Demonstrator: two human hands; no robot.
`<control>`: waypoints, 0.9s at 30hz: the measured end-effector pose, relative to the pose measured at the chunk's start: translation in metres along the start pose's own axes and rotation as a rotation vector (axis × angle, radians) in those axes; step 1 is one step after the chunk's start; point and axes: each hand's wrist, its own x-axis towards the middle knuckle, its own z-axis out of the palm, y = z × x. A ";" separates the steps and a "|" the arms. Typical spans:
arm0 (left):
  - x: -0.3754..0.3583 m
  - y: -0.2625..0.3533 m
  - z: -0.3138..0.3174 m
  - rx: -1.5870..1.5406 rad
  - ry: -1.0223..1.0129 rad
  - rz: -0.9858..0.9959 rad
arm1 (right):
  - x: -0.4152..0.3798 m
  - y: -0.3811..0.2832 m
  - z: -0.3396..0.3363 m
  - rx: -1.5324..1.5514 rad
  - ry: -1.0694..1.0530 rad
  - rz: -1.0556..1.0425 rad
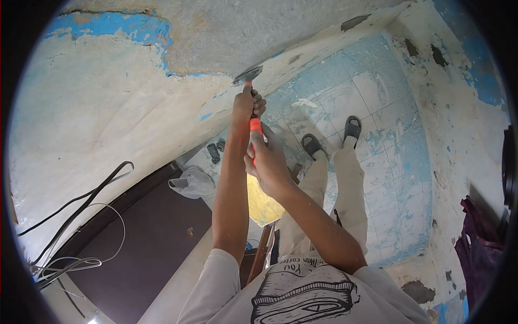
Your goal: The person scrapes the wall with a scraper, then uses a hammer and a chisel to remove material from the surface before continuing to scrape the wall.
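Note:
A long scraper point(256, 125) with a red and black handle reaches up to the wall point(108, 92). Its wide metal blade point(248, 74) touches the wall near the edge where pale paint meets bare grey plaster. My left hand point(249, 103) is wrapped round the handle's upper part, just below the blade. Lower down, my right hand point(268, 161) grips the red end of the same handle. Blue paint point(113, 24) shows along the edge of the pale layer at the upper left.
Blue and white floor tiles point(377, 178) strewn with flakes lie under my sandalled feet. At the left are a dark brown panel point(145, 243), loose cables point(81, 264) and a plastic bag point(193, 182). Purple cloth point(477, 254) hangs at the right.

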 end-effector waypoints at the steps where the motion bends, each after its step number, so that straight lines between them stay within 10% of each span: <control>1: 0.000 0.002 0.000 0.001 -0.002 0.007 | -0.002 -0.002 0.001 -0.002 -0.005 -0.004; 27: 0.007 -0.002 -0.014 -0.105 -0.029 -0.012 | -0.006 0.007 0.000 -0.066 -0.016 -0.047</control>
